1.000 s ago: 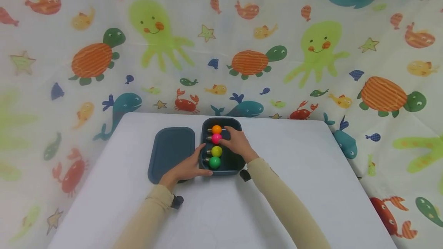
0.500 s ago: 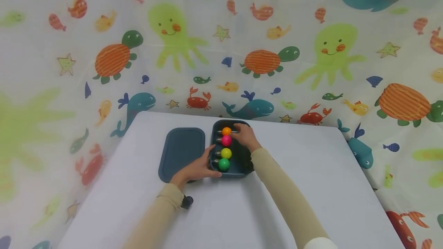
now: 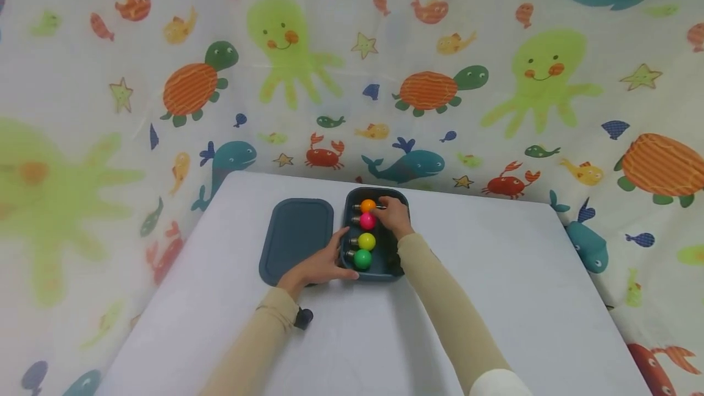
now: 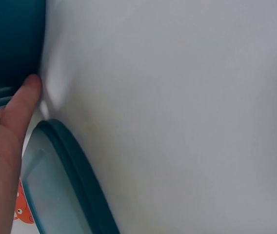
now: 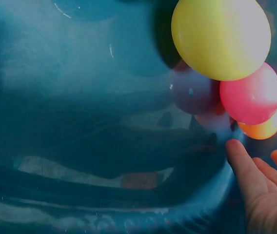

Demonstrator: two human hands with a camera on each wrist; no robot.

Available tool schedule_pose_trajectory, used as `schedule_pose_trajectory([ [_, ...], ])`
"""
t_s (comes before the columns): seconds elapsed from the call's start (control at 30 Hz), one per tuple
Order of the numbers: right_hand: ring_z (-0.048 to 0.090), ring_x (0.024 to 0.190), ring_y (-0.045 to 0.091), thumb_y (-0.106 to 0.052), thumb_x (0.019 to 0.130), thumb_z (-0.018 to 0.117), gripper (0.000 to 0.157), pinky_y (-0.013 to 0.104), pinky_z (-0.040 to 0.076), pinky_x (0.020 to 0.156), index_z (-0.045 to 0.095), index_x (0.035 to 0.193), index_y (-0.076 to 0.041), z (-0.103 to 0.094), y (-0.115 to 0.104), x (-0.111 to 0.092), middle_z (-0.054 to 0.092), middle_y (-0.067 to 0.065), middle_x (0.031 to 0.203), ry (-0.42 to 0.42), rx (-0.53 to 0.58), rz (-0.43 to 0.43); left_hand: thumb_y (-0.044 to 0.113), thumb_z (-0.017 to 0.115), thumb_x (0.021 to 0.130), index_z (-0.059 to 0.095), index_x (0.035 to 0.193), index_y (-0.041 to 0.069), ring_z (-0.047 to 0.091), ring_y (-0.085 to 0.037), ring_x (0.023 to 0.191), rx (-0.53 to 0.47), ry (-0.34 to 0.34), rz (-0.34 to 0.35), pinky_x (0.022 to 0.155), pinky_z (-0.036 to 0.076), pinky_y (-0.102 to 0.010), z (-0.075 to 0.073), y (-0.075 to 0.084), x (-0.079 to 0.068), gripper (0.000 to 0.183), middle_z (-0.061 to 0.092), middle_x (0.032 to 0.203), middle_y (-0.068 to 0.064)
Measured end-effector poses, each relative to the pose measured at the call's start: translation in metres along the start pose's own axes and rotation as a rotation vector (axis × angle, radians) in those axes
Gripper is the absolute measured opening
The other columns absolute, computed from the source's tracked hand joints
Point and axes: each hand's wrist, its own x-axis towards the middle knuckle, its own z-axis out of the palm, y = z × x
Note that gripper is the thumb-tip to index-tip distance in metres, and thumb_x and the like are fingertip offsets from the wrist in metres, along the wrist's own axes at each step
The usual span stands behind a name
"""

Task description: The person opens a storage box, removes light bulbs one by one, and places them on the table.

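Observation:
A dark blue-green box (image 3: 381,276) holds a column of round light bulbs: an orange bulb (image 3: 368,206), a pink bulb (image 3: 367,220), a yellow bulb (image 3: 366,241) and a green bulb (image 3: 362,259). Their screw bases point left. My left hand (image 3: 316,266) spans the box's near left corner, its straight thumb (image 4: 26,100) against the outside wall in the left wrist view. Inside the box, my right hand (image 3: 397,217) hovers beside the orange and pink bulbs. In the right wrist view its fingers (image 5: 260,178) are spread, with nothing visibly held; contact with the bulbs cannot be told.
Left of the box lies a flat lid (image 3: 301,237) of the same colour, close to my left wrist. Both rest on a white table (image 3: 495,298). Behind the table's far edge hangs a curtain (image 3: 352,96) printed with sea animals.
The head view has shifted, so the whole scene sits further right. My right hand has moved slightly away from the pink bulb toward the box's far right. The left hand stays at its corner.

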Motion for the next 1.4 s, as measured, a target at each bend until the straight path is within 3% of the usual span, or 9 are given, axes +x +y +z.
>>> schedule_pose_trajectory([
  [0.2,0.052,0.125,0.032,-0.027,0.095,0.065,0.052,0.046,0.039,0.108,0.052,0.138,-0.002,0.004,0.005,0.004,0.052,0.016,0.142,0.016,0.036,0.016,0.048,0.080,0.077,0.002,0.156,0.032,0.025,-0.032,0.144,0.008,-0.015,-0.009,0.113,0.023,-0.058,0.001,0.002,0.002,0.112,0.015,0.162,-0.010],
  [0.77,0.058,0.113,0.034,-0.025,0.094,0.066,0.048,0.043,0.046,0.101,0.056,0.132,0.003,0.010,0.001,0.010,0.058,0.021,0.132,0.058,0.006,0.006,0.047,0.080,0.077,0.003,0.156,0.032,0.025,-0.034,0.143,-0.008,-0.031,-0.002,0.113,0.024,-0.059,0.002,0.006,0.003,0.111,0.016,0.162,-0.011],
  [1.0,0.057,0.113,0.035,-0.022,0.095,0.065,0.044,0.043,0.044,0.104,0.057,0.129,0.004,0.014,0.001,0.014,0.059,0.021,0.131,0.090,0.005,-0.001,0.049,0.080,0.077,0.002,0.155,0.033,0.024,-0.032,0.144,-0.004,-0.042,-0.014,0.113,0.024,-0.058,0.000,0.005,0.004,0.112,0.014,0.162,-0.009],
  [1.3,0.055,0.115,0.034,-0.018,0.095,0.064,0.042,0.043,0.041,0.107,0.058,0.130,0.003,0.005,-0.005,0.015,0.059,0.021,0.131,0.090,-0.020,-0.046,0.049,0.080,0.077,0.000,0.155,0.034,0.027,-0.032,0.143,0.003,-0.037,-0.025,0.114,0.025,-0.057,-0.010,-0.002,0.003,0.113,0.013,0.162,-0.011],
  [1.4,0.052,0.118,0.034,-0.018,0.095,0.064,0.044,0.043,0.040,0.108,0.055,0.134,0.000,-0.006,-0.005,0.014,0.057,0.019,0.134,0.075,0.019,-0.030,0.049,0.080,0.077,0.001,0.155,0.034,0.028,-0.032,0.142,0.002,-0.037,-0.020,0.113,0.025,-0.056,-0.010,-0.003,0.005,0.112,0.013,0.162,-0.011],
])
